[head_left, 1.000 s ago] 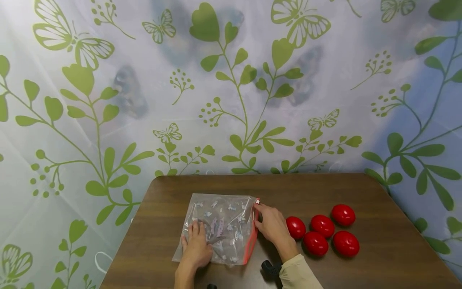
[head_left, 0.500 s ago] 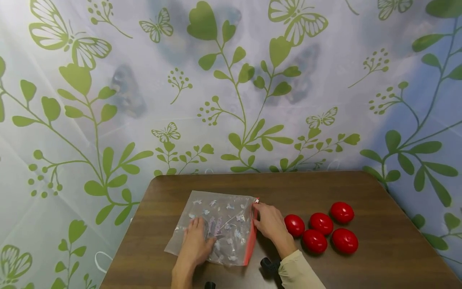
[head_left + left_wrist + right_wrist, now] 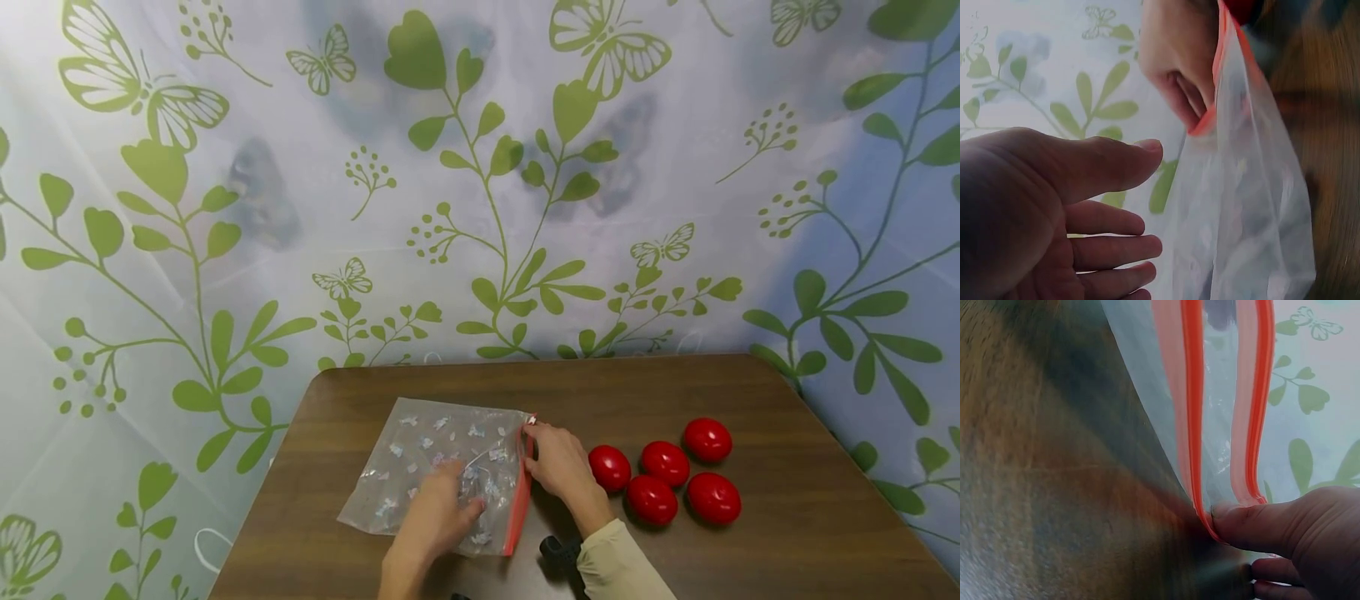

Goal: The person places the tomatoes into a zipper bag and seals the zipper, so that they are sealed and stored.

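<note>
A clear zip bag [image 3: 408,454] with a small printed pattern and a red-orange zip edge [image 3: 520,508] lies on the table. At the far end of that edge, my right hand [image 3: 558,462] pinches the bag's corner, thumb inside the mouth. In the right wrist view the two zip strips [image 3: 1192,406] stand apart. My left hand [image 3: 438,512] is over the bag's near part; the left wrist view shows this hand [image 3: 1041,200] with fingers extended, thumb raised and nothing held. Whether its fingertips touch the plastic cannot be told.
Several glossy red egg-shaped objects [image 3: 652,500] sit on the brown wooden table [image 3: 615,392], just right of my right hand. A black device [image 3: 558,557] is beside the right sleeve. Behind the table hangs a leaf-and-butterfly patterned curtain [image 3: 360,308].
My left hand has shifted right across the bag, towards the zip edge, and its thumb now stands out. The bag's left side has spread towards the near left. The right hand keeps its hold.
</note>
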A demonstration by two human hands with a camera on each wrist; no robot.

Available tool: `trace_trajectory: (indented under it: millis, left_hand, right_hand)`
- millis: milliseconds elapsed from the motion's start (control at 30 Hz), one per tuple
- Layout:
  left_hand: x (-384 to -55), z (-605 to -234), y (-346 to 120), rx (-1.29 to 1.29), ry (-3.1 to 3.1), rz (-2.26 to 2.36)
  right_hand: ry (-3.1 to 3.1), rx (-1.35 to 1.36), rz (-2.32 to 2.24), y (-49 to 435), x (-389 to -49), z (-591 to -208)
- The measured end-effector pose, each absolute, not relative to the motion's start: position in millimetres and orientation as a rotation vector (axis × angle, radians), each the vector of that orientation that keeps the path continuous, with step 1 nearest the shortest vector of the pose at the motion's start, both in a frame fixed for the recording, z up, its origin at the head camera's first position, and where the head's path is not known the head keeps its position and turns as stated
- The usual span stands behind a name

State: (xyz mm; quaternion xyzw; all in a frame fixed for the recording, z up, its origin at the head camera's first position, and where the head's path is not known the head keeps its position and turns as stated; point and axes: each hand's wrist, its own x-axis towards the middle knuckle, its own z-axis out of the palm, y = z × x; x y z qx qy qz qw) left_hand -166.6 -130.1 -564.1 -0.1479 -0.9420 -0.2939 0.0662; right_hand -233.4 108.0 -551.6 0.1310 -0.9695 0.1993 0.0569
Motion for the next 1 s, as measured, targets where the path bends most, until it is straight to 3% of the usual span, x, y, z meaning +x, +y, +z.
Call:
trace_trajectory:
  millis: [200,1000]
  left_hand:
    - [-144.0,-498.4,-102.9,-0.491,-2.962,-0.967]
    - [-134.3,-502.5,-61.7,-0.676,-3.032,-0.705]
  right_hand:
    - [-2.946,0.383,0.622,108.9,-232.6,-552.4]
    - [-2.977,0.359,0.655,107.9,-234.0,-552.2]
